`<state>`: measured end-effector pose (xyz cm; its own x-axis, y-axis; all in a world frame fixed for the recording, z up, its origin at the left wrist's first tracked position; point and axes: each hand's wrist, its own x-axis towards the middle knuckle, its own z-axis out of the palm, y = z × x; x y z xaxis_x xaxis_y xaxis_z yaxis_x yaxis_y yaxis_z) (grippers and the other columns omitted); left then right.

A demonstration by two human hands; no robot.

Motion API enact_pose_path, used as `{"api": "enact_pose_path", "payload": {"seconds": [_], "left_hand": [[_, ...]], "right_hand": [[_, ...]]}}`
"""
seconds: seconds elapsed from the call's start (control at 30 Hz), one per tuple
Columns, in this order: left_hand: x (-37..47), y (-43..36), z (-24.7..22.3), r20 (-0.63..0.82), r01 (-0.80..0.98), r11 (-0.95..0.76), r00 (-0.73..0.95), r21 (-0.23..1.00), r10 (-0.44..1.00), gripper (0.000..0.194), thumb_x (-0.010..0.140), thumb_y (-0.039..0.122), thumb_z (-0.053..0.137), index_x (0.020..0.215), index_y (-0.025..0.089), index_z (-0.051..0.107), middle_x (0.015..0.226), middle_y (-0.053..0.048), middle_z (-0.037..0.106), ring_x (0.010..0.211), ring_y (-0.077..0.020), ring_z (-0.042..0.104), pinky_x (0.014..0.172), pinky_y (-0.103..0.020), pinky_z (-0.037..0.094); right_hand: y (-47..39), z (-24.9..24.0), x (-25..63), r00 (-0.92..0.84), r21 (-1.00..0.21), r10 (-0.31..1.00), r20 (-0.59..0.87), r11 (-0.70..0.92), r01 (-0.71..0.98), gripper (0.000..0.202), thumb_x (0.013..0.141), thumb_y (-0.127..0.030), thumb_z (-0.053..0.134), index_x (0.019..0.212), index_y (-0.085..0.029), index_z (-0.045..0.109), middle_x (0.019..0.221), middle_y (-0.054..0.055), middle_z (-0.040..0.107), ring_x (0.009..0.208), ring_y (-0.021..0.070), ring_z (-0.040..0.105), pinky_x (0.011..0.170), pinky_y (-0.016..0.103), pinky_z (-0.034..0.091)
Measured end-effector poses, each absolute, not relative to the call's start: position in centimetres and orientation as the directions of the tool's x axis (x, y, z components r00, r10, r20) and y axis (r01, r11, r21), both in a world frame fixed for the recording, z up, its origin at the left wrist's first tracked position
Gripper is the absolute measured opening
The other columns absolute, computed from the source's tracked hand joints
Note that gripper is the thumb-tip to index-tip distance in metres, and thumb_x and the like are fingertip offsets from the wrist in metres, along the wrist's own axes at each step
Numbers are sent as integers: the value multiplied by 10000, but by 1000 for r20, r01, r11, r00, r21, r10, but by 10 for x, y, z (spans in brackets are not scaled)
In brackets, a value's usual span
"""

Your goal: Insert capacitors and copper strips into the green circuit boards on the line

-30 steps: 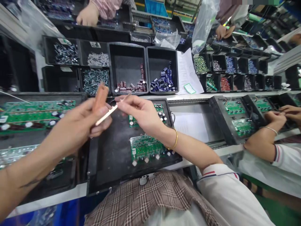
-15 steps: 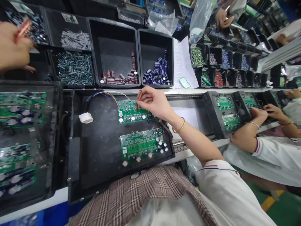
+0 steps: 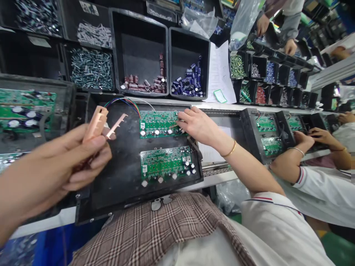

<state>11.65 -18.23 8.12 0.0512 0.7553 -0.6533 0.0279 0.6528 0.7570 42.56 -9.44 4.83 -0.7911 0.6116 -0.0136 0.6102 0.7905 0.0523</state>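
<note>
My left hand point(image 3: 85, 159) is closed around a bundle of copper strips point(image 3: 95, 123) with small teeth. One toothed copper strip point(image 3: 117, 126) sticks out apart from the bundle. My right hand point(image 3: 197, 125) reaches over the right end of the upper green circuit board point(image 3: 155, 120), fingers pinched at its surface. A thin copper-coloured strip point(image 3: 173, 127) shows at those fingertips, partly hidden by them. Below lies a second green circuit board point(image 3: 163, 166) with several round capacitors. Both boards sit in a black tray point(image 3: 116, 184). Coloured wires point(image 3: 122, 99) run from the upper board's left end.
Behind the tray stand black bins with brown capacitors point(image 3: 146, 85), blue capacitors point(image 3: 190, 79) and dark green parts point(image 3: 91, 68). Another tray with boards point(image 3: 27, 111) lies left. A co-worker's hands point(image 3: 313, 136) work over trays at right. Paper point(image 3: 219, 74) lies beside the bins.
My left hand has come from the upper-left bins down in front of the tray, with the copper strips. My right hand has shifted right along the upper board.
</note>
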Motion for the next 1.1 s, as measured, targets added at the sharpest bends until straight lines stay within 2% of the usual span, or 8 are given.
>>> {"api": "enact_pose_path", "payload": {"seconds": [0.17, 0.33, 0.57, 0.7, 0.8, 0.9, 1.03, 1.1], "left_hand": [[148, -201, 71, -672, -15, 677, 100, 736, 734, 579, 720, 706, 776, 1030, 282, 531, 602, 74, 371, 494, -64, 167, 363, -120, 192], [147, -200, 59, -665, 51, 663, 11, 746, 747, 565, 763, 681, 734, 803, 215, 418, 626, 53, 394, 518, -66, 244, 387, -127, 230], [147, -201, 45, -614, -49, 612, -90, 789, 784, 487, 732, 568, 787, 920, 223, 499, 677, 50, 459, 494, -43, 282, 387, -98, 237], [166, -205, 51, -516, -122, 515, 23, 849, 856, 436, 813, 580, 751, 924, 213, 544, 703, 38, 496, 491, -47, 358, 370, -96, 304], [171, -210, 56, -479, -126, 475, 3, 871, 878, 450, 846, 592, 727, 1104, 236, 632, 1022, -47, 648, 761, -162, 652, 489, -232, 588], [166, -213, 53, -509, -121, 500, -56, 857, 859, 442, 838, 585, 739, 1072, 218, 665, 940, -39, 643, 728, -167, 654, 514, -280, 624], [158, -214, 45, -630, -132, 626, 21, 768, 777, 481, 810, 634, 734, 1044, 236, 601, 575, 77, 424, 398, -33, 258, 318, -92, 229], [157, -213, 42, -668, -114, 665, 17, 738, 744, 521, 769, 677, 747, 914, 225, 532, 559, 80, 445, 382, -28, 252, 321, -92, 202]], "right_hand": [[-81, 27, 396, -754, -107, 639, 153, 769, 630, 358, 1066, -126, 409, 1202, -249, 717, 1079, 55, 669, 992, 194, 556, 980, 369, 385], [-68, 2, 380, -740, -193, 659, 131, 749, 633, 307, 1064, -196, 483, 1128, -285, 770, 1009, 40, 694, 1076, 228, 514, 1022, 423, 334], [-76, 13, 382, -670, -424, 735, 107, 643, 638, 192, 993, -165, 635, 1069, -253, 788, 1084, 53, 677, 1156, 237, 537, 1073, 481, 369], [-116, 42, 363, -620, -792, 753, 221, 509, 336, 100, 972, -231, 686, 1059, -220, 735, 1253, 54, 652, 1208, 180, 602, 1049, 378, 512], [-135, 56, 356, -500, -923, 834, 234, 352, 155, 201, 1061, -279, 522, 986, -210, 694, 1217, 47, 680, 1094, 138, 684, 930, 311, 595], [-128, 54, 365, -450, -885, 868, 210, 364, 290, 235, 1079, -321, 481, 1058, -222, 693, 1021, 22, 695, 931, 128, 703, 853, 299, 608], [-107, 32, 378, -605, -572, 782, 148, 567, 593, 217, 1053, -253, 540, 1135, -189, 730, 974, 53, 638, 902, 165, 629, 872, 329, 550], [-103, 20, 377, -630, -469, 768, 116, 601, 647, 239, 1053, -197, 514, 1166, -162, 722, 1027, 81, 612, 912, 171, 589, 868, 320, 523]]}}
